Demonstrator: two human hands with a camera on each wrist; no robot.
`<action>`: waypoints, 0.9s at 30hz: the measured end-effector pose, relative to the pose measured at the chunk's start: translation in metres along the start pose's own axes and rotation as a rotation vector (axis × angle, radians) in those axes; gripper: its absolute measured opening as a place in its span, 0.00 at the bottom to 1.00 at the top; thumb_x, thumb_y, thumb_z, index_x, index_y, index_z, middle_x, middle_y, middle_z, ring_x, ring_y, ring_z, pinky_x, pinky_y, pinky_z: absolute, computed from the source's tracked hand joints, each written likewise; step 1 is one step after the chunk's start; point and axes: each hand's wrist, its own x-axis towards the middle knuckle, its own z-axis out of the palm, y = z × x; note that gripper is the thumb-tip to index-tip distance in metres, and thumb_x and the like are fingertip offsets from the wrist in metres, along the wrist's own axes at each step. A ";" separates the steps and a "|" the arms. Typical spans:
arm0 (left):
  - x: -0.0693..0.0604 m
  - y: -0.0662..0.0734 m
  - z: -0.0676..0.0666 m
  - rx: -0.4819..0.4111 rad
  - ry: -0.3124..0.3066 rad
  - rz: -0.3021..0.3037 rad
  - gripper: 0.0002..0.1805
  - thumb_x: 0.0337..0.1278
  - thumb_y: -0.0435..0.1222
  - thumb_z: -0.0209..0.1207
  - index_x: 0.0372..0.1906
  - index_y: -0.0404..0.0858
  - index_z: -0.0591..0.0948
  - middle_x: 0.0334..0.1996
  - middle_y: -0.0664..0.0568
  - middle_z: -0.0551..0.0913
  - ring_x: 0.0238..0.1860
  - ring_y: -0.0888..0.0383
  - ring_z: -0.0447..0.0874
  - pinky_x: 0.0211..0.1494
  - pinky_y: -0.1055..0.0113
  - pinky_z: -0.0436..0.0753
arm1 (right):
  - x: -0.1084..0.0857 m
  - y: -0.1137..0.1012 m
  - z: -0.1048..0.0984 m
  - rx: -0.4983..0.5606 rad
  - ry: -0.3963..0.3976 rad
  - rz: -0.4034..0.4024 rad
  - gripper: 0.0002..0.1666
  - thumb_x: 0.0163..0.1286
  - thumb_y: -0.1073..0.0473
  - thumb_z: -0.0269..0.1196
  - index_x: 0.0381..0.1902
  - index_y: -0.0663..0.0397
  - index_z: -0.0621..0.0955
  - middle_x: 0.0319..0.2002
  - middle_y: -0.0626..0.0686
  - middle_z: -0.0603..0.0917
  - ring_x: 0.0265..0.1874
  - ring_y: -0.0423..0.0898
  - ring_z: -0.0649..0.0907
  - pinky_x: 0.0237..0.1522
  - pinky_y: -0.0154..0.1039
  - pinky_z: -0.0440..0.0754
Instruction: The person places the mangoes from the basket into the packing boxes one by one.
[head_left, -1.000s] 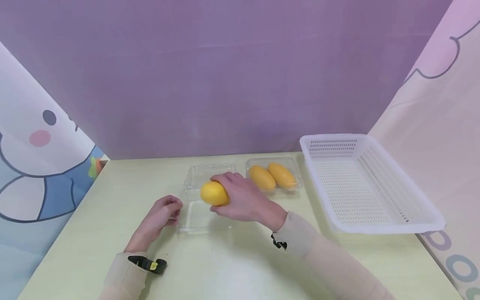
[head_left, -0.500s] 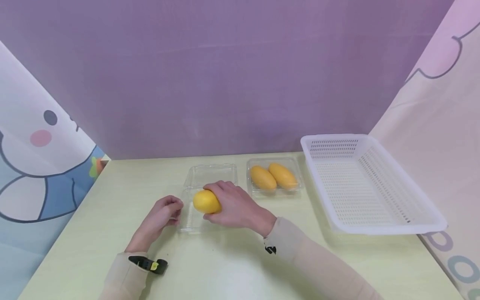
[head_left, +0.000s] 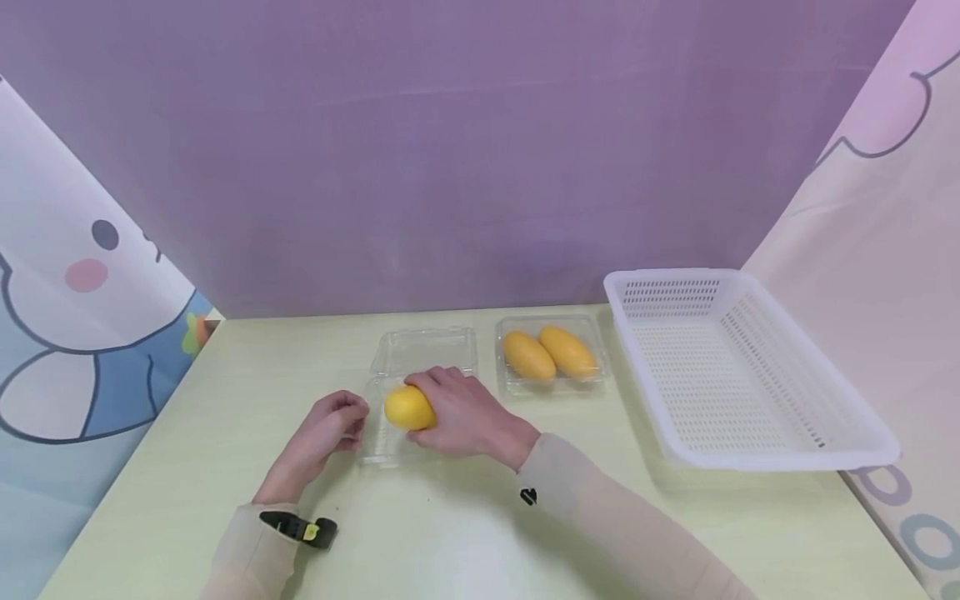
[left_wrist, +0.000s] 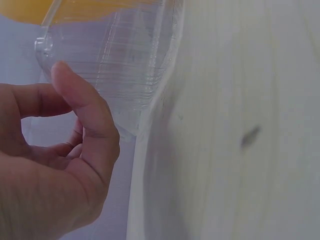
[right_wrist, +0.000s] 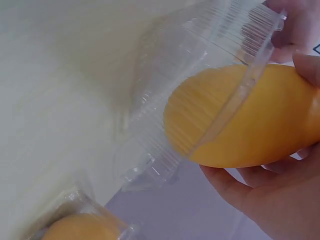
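A yellow mango (head_left: 408, 407) is gripped by my right hand (head_left: 463, 414), fingers and thumb round its upper end. In the right wrist view the mango's lower end shows through the wall of a clear plastic clamshell box (right_wrist: 200, 55), so that end is inside the rim. The box's lid (head_left: 423, 350) lies back, away from me. At the box's left edge is my left hand (head_left: 322, 429); its curled thumb and forefinger pinch the rim, seen closer in the left wrist view, where the hand (left_wrist: 65, 150) partly covers the corner.
A second clear box (head_left: 551, 385) holds two mangoes (head_left: 567, 352) just right of the first. Further right stands a white slotted basket (head_left: 720, 392). A purple backdrop (head_left: 450, 167) rises behind the pale table (head_left: 420, 542).
My right hand has brought the mango left and slightly toward me, over the front part of the box. My left hand has stayed at the box's left edge.
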 end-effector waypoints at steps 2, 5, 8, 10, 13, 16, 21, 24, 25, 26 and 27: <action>-0.001 0.000 0.000 -0.003 -0.001 0.002 0.15 0.74 0.35 0.52 0.54 0.26 0.70 0.33 0.45 0.74 0.30 0.54 0.75 0.32 0.64 0.81 | 0.002 0.001 0.003 -0.012 -0.008 0.001 0.41 0.64 0.39 0.68 0.70 0.45 0.71 0.60 0.49 0.78 0.54 0.47 0.77 0.53 0.45 0.78; -0.001 0.001 0.000 -0.006 0.000 0.005 0.15 0.74 0.35 0.51 0.54 0.26 0.70 0.32 0.45 0.74 0.29 0.54 0.75 0.31 0.64 0.81 | 0.004 0.001 0.007 -0.025 -0.017 0.005 0.41 0.64 0.40 0.69 0.71 0.45 0.71 0.60 0.49 0.78 0.55 0.47 0.77 0.53 0.46 0.78; -0.002 0.001 0.000 -0.008 0.003 0.007 0.15 0.74 0.34 0.51 0.53 0.26 0.70 0.32 0.46 0.74 0.29 0.54 0.75 0.31 0.64 0.81 | 0.006 0.002 0.010 -0.032 -0.028 0.014 0.40 0.64 0.40 0.69 0.71 0.45 0.71 0.60 0.49 0.77 0.57 0.48 0.77 0.54 0.47 0.78; -0.001 0.001 0.000 -0.008 0.004 0.007 0.15 0.74 0.34 0.52 0.53 0.26 0.70 0.32 0.46 0.73 0.29 0.54 0.75 0.32 0.64 0.81 | 0.006 0.002 0.012 -0.035 -0.039 0.021 0.40 0.65 0.40 0.68 0.71 0.45 0.71 0.60 0.50 0.77 0.58 0.49 0.76 0.54 0.48 0.78; -0.001 0.000 0.000 -0.011 0.001 0.007 0.14 0.74 0.34 0.52 0.52 0.26 0.70 0.32 0.46 0.74 0.30 0.54 0.75 0.32 0.64 0.81 | 0.008 0.001 0.014 -0.039 -0.049 0.029 0.40 0.65 0.40 0.68 0.71 0.45 0.70 0.60 0.50 0.77 0.58 0.49 0.76 0.55 0.48 0.78; -0.001 0.000 0.000 -0.017 -0.005 0.007 0.14 0.74 0.34 0.52 0.53 0.26 0.70 0.33 0.46 0.74 0.29 0.54 0.75 0.32 0.64 0.81 | 0.009 0.001 0.015 -0.054 -0.047 0.031 0.40 0.66 0.40 0.68 0.72 0.46 0.70 0.61 0.51 0.77 0.59 0.49 0.76 0.56 0.49 0.77; -0.001 -0.001 0.000 -0.016 -0.009 0.004 0.14 0.74 0.35 0.51 0.53 0.27 0.70 0.33 0.45 0.74 0.29 0.54 0.75 0.32 0.64 0.81 | 0.012 0.000 0.018 -0.097 -0.052 0.036 0.41 0.66 0.39 0.67 0.72 0.44 0.69 0.60 0.50 0.76 0.60 0.50 0.75 0.60 0.52 0.75; 0.000 -0.002 0.000 -0.015 -0.010 0.005 0.14 0.75 0.35 0.51 0.53 0.27 0.70 0.33 0.45 0.74 0.29 0.54 0.75 0.31 0.64 0.82 | 0.014 -0.001 0.020 -0.129 -0.067 0.030 0.41 0.66 0.37 0.67 0.72 0.41 0.69 0.58 0.50 0.76 0.58 0.50 0.74 0.60 0.52 0.74; -0.001 -0.001 0.000 -0.015 -0.011 0.006 0.14 0.75 0.35 0.51 0.53 0.27 0.70 0.33 0.45 0.74 0.29 0.54 0.75 0.31 0.64 0.82 | 0.014 -0.001 0.020 -0.134 -0.073 0.028 0.41 0.66 0.37 0.67 0.72 0.41 0.69 0.58 0.50 0.75 0.58 0.50 0.74 0.60 0.53 0.74; -0.001 -0.001 0.000 -0.015 -0.012 0.007 0.15 0.75 0.35 0.51 0.53 0.26 0.70 0.33 0.45 0.74 0.29 0.54 0.75 0.31 0.64 0.82 | 0.014 -0.002 0.021 -0.139 -0.078 0.025 0.42 0.65 0.36 0.68 0.72 0.41 0.69 0.57 0.50 0.75 0.58 0.50 0.74 0.61 0.52 0.73; -0.001 -0.001 0.000 -0.018 -0.011 0.006 0.15 0.74 0.35 0.51 0.53 0.26 0.70 0.33 0.45 0.74 0.29 0.54 0.75 0.31 0.64 0.82 | 0.014 -0.002 0.021 -0.146 -0.082 0.023 0.42 0.65 0.36 0.67 0.72 0.41 0.69 0.57 0.50 0.75 0.58 0.50 0.73 0.61 0.52 0.73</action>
